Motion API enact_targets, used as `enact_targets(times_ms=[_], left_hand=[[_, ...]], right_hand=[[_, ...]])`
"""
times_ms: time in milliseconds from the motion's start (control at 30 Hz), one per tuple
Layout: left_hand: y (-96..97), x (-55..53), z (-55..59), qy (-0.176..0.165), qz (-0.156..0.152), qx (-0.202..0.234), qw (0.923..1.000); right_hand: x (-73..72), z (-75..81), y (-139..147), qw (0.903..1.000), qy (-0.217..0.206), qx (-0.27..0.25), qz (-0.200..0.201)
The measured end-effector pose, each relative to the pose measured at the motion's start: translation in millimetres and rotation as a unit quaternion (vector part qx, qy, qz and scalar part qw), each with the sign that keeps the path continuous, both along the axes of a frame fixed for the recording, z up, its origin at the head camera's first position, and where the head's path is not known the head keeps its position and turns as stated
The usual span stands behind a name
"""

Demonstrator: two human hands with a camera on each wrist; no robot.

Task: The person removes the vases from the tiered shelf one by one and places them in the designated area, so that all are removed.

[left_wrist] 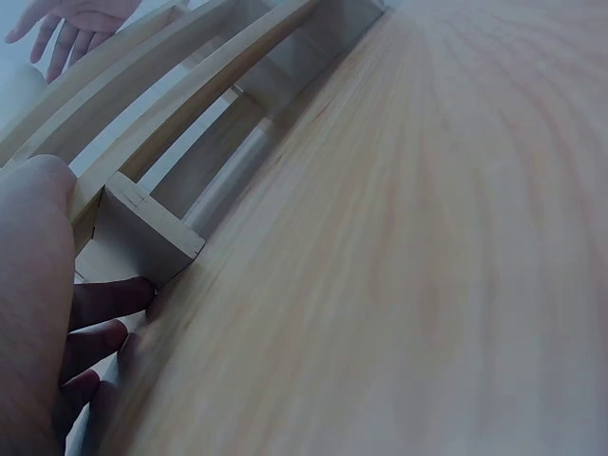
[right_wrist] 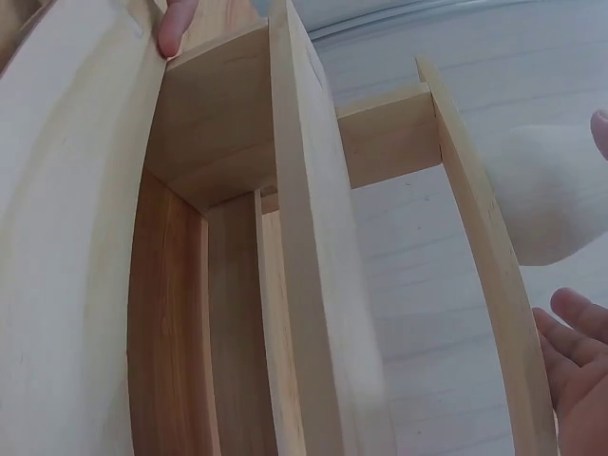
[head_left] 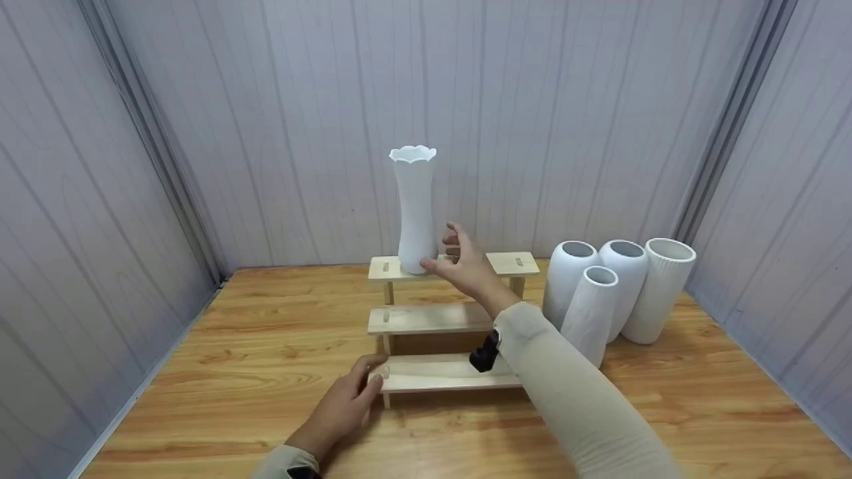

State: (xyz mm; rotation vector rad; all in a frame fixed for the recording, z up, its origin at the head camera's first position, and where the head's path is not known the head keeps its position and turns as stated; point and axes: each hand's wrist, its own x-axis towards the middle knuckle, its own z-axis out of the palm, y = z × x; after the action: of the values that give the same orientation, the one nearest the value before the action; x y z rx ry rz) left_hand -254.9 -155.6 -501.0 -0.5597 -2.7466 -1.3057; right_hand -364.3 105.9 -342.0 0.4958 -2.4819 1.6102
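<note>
A tall white vase (head_left: pixel 416 206) with a scalloped rim stands upright on the top step of a wooden three-step stand (head_left: pixel 436 319), left of its middle. My right hand (head_left: pixel 466 266) is just right of the vase's base, fingers spread and loosely bent, with the thumb tip close to the vase. In the right wrist view, the vase's blurred lower part (right_wrist: pixel 551 199) shows beyond the top step. My left hand (head_left: pixel 343 402) grips the left end of the lowest step; in the left wrist view its fingers (left_wrist: pixel 109 299) reach around the stand's side panel.
Several other white vases stand in a group right of the stand: a front one (head_left: pixel 591 316), two rounded ones (head_left: pixel 562 279) behind, and a ribbed one (head_left: pixel 659 293) at far right. Pale panel walls (head_left: pixel 299 133) enclose the wood-grain table (head_left: pixel 266 346) at the back and sides.
</note>
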Motion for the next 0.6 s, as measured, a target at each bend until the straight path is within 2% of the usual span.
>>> enact_targets(times_ms=[300,433,600], left_hand=[[0.5,-0.9,0.0,-0.004,0.001,-0.002,1.0000],[0.1,-0.9,1.0,-0.011,-0.008,0.002,0.9999],[-1.9,0.5,-0.5,-0.030,-0.022,0.011,0.9993]], right_hand=[[-3.5,8.4,-18.2,0.9992,-0.027,-0.027,-0.008],[-3.7,9.2,-25.4,0.9991,-0.012,-0.040,-0.008],[-4.8,7.2,-30.0,0.9990,0.006,-0.034,-0.029]])
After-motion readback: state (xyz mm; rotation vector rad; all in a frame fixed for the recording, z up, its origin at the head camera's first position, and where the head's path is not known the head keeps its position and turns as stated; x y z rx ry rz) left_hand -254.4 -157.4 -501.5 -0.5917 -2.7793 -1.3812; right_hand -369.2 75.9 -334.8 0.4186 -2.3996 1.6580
